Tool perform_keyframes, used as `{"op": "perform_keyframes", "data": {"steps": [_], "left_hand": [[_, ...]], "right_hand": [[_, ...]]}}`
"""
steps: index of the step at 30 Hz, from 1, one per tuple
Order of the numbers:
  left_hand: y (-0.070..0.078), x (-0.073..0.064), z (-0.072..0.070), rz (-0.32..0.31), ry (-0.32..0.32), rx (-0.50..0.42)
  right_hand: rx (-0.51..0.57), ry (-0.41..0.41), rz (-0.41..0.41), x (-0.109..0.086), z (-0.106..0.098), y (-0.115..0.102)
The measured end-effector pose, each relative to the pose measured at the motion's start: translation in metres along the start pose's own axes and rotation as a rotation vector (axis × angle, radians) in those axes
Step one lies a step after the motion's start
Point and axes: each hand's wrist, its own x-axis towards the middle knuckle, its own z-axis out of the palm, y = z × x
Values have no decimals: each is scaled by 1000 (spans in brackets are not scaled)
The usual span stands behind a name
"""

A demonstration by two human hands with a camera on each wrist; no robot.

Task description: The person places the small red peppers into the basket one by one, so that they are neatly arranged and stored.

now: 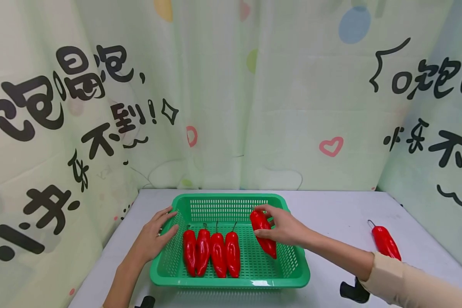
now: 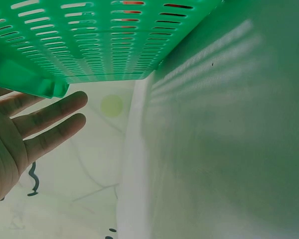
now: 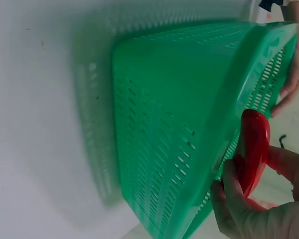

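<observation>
My right hand [image 1: 285, 226] pinches a glossy red chili pepper [image 1: 262, 233] between thumb and fingers, over the right part of a green plastic basket [image 1: 231, 282]. In the right wrist view this held pepper [image 3: 255, 144] overlaps the basket's rim [image 3: 234, 104]. Several red peppers [image 1: 217, 254] lie side by side in the basket's left half, stems pointing away from me. At the left rim rests my left hand [image 1: 154, 234], its fingers extended. The left wrist view has those fingers [image 2: 55, 112] nearly straight beside the basket's edge.
Another red pepper [image 1: 386, 242] lies on the white table [image 1: 331, 205], right of the basket and beyond my right sleeve [image 1: 412, 273]. Behind the table hangs a pale curtain [image 1: 215, 107] printed with black characters, and its sides close in at left and right.
</observation>
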Motion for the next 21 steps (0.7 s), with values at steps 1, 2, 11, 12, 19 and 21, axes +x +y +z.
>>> {"op": "perform_keyframes", "data": {"steps": [1,2,11,12,19,21], "left_hand": [[0,0,0,1,0,0],[0,0,0,2,0,0],[-2,0,1,3,3,5],[-2,0,1,5,4,4],[-1,0,1,4,1,6],[0,0,1,2,1,6]], "right_hand": [[4,-2,13,1,2,0],[9,-5,25,2,3,0],[40,-11,108,7,19,2],[38,-8,115,7,21,2],[12,-14,168,10,31,1],[17,-19,182,12,34,1]]}}
